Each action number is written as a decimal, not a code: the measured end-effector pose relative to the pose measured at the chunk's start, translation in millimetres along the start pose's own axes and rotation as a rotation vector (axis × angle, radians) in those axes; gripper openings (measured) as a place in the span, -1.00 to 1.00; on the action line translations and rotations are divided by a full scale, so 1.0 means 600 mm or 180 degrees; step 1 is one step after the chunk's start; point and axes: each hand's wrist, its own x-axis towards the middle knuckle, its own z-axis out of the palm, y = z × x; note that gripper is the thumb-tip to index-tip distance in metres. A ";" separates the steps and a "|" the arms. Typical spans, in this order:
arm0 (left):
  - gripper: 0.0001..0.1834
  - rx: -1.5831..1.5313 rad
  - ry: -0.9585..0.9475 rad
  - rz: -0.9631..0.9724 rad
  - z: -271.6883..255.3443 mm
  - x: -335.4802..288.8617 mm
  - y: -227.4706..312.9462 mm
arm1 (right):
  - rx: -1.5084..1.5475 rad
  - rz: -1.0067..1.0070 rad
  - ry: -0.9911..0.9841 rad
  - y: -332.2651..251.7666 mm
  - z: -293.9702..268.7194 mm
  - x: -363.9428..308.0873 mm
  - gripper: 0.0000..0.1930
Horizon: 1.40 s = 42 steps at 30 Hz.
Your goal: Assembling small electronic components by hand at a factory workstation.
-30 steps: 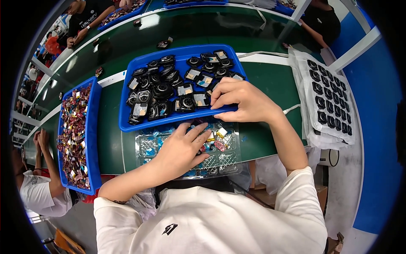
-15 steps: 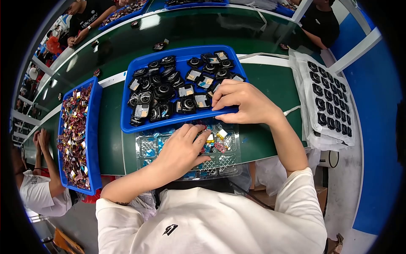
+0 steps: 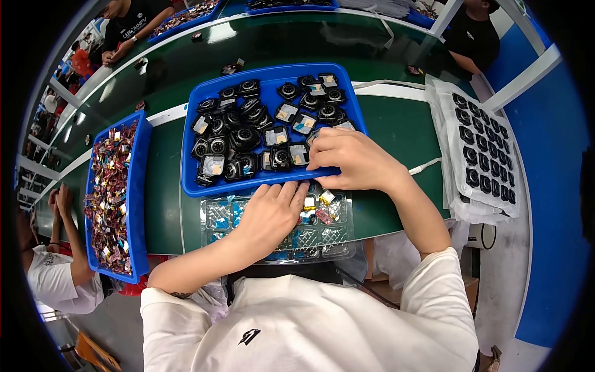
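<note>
My left hand [image 3: 271, 214] lies over a clear plastic compartment tray [image 3: 217, 214], its fingers stretched forward and its fingertips close to the near rim of a large blue tray [image 3: 193, 152]. At that tray's near right corner my right hand [image 3: 350, 160] is closed, thumb and fingers drawn together over the rim. What they pinch, if anything, is hidden. The blue tray holds many black watch cases [image 3: 245, 137], some showing a pale inner side. Blue film scraps and small parts with yellow and white pieces [image 3: 310, 204] lie in the clear tray beside my left hand.
Left stands a long blue bin [image 3: 136, 198] of small reddish parts. On the right, stacked white trays [image 3: 455, 155] bear rows of black watch cases. A white cable [image 3: 424, 166] lies on the green table [image 3: 396, 130]. Co-workers sit across and at the left.
My right hand has moved slightly left and nearer along the blue tray's rim. My left hand has moved a little forward, and its thumb no longer sticks out sideways.
</note>
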 end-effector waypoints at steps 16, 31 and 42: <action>-0.84 -0.4702 0.1183 -0.1139 -0.043 0.022 -0.057 | 0.1544 0.0108 0.0443 -0.030 0.000 0.014 -0.75; -0.70 -0.3577 0.1725 -0.1347 -0.013 0.013 -0.075 | 0.1579 0.1188 0.0734 -0.028 0.027 0.010 -0.92; -0.78 -0.4646 0.1475 -0.1343 0.001 0.002 -0.072 | 0.1830 0.1018 0.0690 -0.026 0.035 0.008 -0.80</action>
